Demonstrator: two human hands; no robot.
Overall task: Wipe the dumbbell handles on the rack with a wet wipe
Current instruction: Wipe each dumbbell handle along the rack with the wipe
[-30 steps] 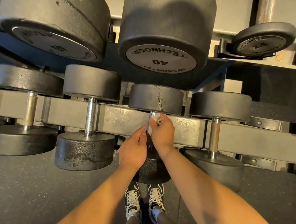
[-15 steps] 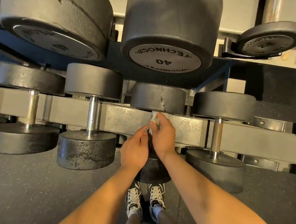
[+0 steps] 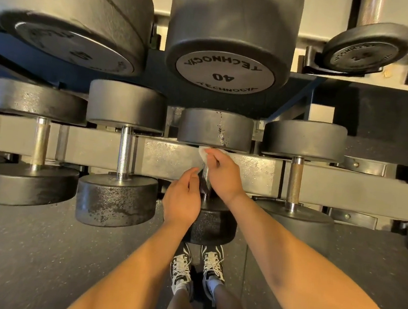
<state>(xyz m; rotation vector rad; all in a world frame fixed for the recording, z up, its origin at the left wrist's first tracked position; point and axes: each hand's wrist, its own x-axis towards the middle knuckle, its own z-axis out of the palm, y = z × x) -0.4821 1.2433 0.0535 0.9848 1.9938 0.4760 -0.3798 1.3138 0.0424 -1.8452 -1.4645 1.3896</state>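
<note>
Right hand (image 3: 225, 176) tight on wipe (image 3: 203, 154) at dumbbell handle (image 3: 206, 177), left hand (image 3: 182, 202) slack alongside, above speckled floor (image 3: 39, 250).

The upper dumbbell's end cap (image 3: 225, 72) reads "TECHNOGYM" and "40".

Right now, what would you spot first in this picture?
The giant dumbbell marked 40 looms at the top middle. Just below it, the right hand pinches a white wet wipe at the top of a shiny dumbbell handle, with the left hand close beside it.
</note>
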